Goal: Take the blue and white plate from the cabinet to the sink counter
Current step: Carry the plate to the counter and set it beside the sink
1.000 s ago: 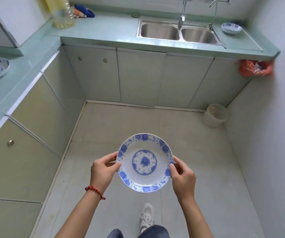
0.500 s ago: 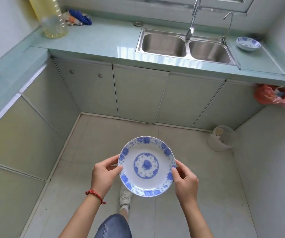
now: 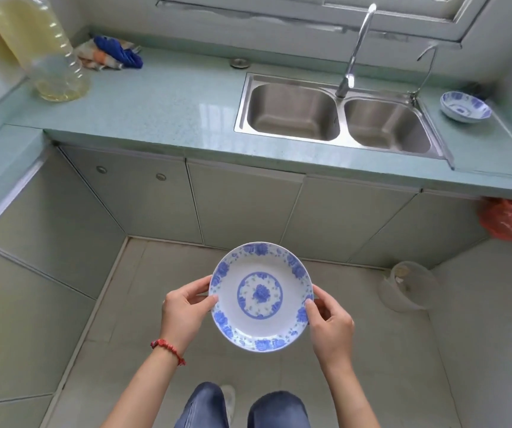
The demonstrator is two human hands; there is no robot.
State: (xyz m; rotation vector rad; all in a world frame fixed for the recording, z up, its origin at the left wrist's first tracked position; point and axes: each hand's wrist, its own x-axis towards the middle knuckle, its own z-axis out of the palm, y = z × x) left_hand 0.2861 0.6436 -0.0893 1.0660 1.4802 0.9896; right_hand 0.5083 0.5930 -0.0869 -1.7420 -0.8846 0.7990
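Observation:
I hold a blue and white plate (image 3: 261,296) level in front of me, above the tiled floor. My left hand (image 3: 183,313) grips its left rim and my right hand (image 3: 330,322) grips its right rim, thumbs on top. Ahead lies the pale green sink counter (image 3: 168,106) with a steel double sink (image 3: 335,114) set into it. The plate is well short of the counter's front edge.
A large bottle of yellow oil (image 3: 38,47) and crumpled cloths (image 3: 109,54) sit at the counter's left. A blue and white bowl (image 3: 464,106) stands right of the sink. Closed cabinet doors (image 3: 242,205) run below. A small bin (image 3: 409,285) and an orange bag (image 3: 507,222) are at the right.
I have walked toward the sink counter, which now looms larger and closer. The plate stays held in both hands in the same way.

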